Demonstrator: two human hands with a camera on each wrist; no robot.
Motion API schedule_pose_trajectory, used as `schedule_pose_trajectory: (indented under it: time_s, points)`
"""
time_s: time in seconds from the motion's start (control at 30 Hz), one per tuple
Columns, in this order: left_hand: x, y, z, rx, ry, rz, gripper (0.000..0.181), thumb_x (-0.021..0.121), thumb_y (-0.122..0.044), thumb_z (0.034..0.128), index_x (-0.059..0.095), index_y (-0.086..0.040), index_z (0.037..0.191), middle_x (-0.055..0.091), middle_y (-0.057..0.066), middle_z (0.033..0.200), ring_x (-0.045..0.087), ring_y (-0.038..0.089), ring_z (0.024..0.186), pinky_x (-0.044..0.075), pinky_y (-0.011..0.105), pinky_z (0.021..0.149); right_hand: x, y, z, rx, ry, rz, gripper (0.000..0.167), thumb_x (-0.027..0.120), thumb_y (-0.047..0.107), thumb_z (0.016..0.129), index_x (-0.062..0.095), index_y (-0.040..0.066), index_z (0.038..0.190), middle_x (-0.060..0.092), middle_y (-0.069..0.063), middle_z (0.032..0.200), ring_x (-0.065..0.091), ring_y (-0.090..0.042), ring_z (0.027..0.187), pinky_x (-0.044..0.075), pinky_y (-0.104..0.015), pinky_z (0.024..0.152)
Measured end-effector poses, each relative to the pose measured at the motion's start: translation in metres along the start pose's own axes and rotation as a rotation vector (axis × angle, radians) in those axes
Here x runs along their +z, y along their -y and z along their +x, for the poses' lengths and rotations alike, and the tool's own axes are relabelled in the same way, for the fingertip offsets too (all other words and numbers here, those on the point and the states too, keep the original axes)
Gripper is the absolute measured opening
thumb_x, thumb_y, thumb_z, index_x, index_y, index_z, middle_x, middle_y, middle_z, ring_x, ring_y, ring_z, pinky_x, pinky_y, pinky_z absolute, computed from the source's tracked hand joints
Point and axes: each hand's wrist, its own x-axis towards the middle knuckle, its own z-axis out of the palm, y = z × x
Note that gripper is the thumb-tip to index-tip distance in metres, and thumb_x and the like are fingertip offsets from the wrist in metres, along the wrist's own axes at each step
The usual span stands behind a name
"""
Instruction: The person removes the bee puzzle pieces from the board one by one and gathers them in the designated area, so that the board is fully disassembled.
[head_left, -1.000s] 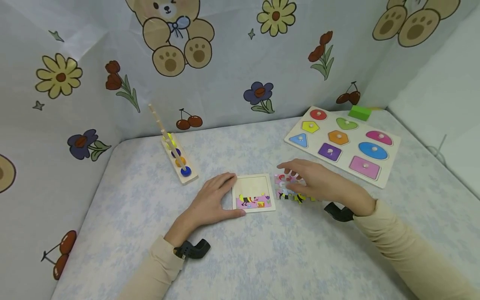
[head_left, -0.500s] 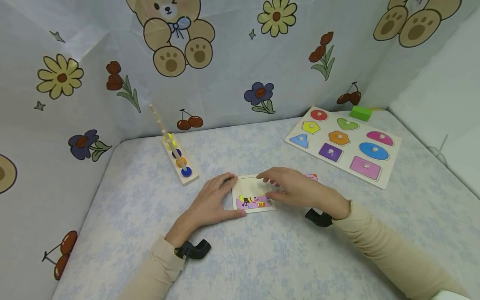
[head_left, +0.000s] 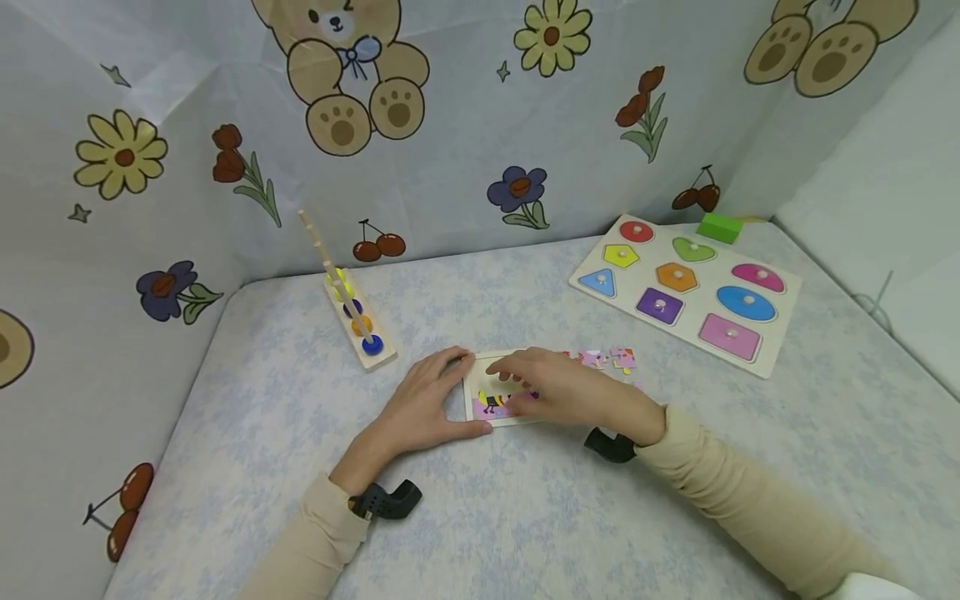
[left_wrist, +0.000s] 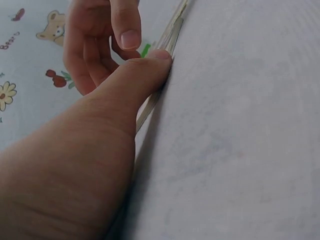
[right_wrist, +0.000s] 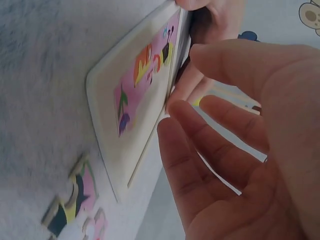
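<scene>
A small pale wooden jigsaw tray (head_left: 469, 402) lies on the table, with a strip of pink bee-picture pieces (head_left: 489, 406) along its near side. My left hand (head_left: 422, 404) holds the tray by its left side, the thumb at the near corner and fingers at the far one. In the left wrist view, the left thumb (left_wrist: 142, 70) presses against the tray's edge. My right hand (head_left: 558, 387) hovers over the right part of the tray, fingers loosely bent and nothing between them in the right wrist view. Loose jigsaw pieces (head_left: 621, 358) lie right of the tray, partly hidden by that hand.
A shape-knob puzzle board (head_left: 705, 292) lies at the back right, a green block (head_left: 720, 227) behind it. At the left stands a wooden peg stand (head_left: 375, 360) with coloured rings. A printed cloth (head_left: 450, 192) hangs behind the table.
My right hand has moved left from above the loose pieces to above the tray, uncovering some loose pieces. The left hand and tray have stayed in place.
</scene>
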Motion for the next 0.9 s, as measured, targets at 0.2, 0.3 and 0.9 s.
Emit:
schedule_pose_trajectory:
  time_s: [0.2,0.3,0.9]
  points:
    - [0.0,0.001,0.0,-0.002,0.005,-0.004,0.108,0.071,-0.075,0.0813,0.033,-0.015,0.163,0.033,0.002,0.165,0.028,0.024,0.154,0.025,0.05,0.126,0.007,0.007,0.006,-0.006,-0.004,0.014,0.043,0.074,0.018,0.096,0.063,0.004,0.136,0.067,-0.008,0.129,0.063,-0.021,0.11,0.055,-0.04,0.095]
    - [0.001,0.001,0.0,0.006,-0.002,-0.001,0.107,0.072,-0.074,0.0814,0.034,-0.015,0.163,0.034,0.003,0.165,0.028,0.025,0.154,0.025,0.05,0.125,0.011,0.009,0.01,-0.011,0.012,0.031,0.044,0.074,0.016,0.096,0.062,0.004,0.137,0.067,-0.008,0.128,0.063,-0.021,0.112,0.055,-0.041,0.096]
    - [-0.001,0.001,0.0,0.034,-0.022,-0.009,0.106,0.074,-0.07,0.0819,0.036,-0.011,0.161,0.036,0.006,0.164,0.03,0.028,0.153,0.025,0.054,0.125,0.018,0.013,0.015,-0.009,0.064,0.078,0.049,0.074,0.005,0.094,0.06,0.005,0.141,0.068,-0.007,0.121,0.061,-0.017,0.102,0.054,-0.035,0.089]
